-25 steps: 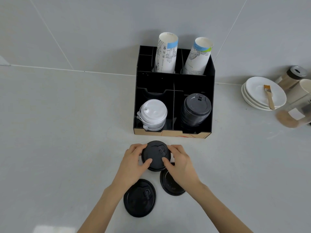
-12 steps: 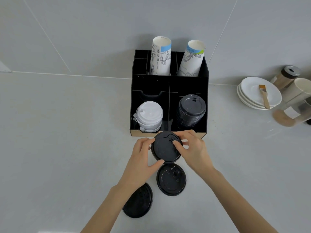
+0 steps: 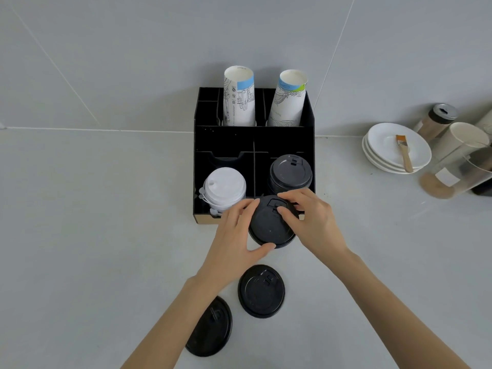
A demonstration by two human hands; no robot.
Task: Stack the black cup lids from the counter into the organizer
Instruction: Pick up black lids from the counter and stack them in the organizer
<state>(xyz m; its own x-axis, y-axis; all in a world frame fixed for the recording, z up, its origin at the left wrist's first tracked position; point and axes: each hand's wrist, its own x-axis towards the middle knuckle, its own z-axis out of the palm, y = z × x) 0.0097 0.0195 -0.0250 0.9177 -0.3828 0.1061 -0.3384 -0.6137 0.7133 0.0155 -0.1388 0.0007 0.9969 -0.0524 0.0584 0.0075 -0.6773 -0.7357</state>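
Both hands hold one black cup lid (image 3: 267, 225) just in front of the black organizer (image 3: 226, 141). My left hand (image 3: 237, 235) grips its left and lower rim; my right hand (image 3: 310, 222) grips its upper right rim. Behind the held lid, a stack of black lids (image 3: 290, 173) fills the organizer's front right compartment. Two more black lids lie flat on the counter: one (image 3: 261, 291) below the hands, another (image 3: 211, 327) further left, partly under my left forearm.
White lids (image 3: 225, 186) sit in the organizer's front left compartment, and two paper cup stacks (image 3: 239, 97) stand in its back row. At the right are stacked white plates (image 3: 383, 158) with a brush (image 3: 404, 153), jars and a cup.
Both hands have carried the held lid away from the counter lids, up toward the organizer's front right compartment. The two lids on the counter stay where they were.
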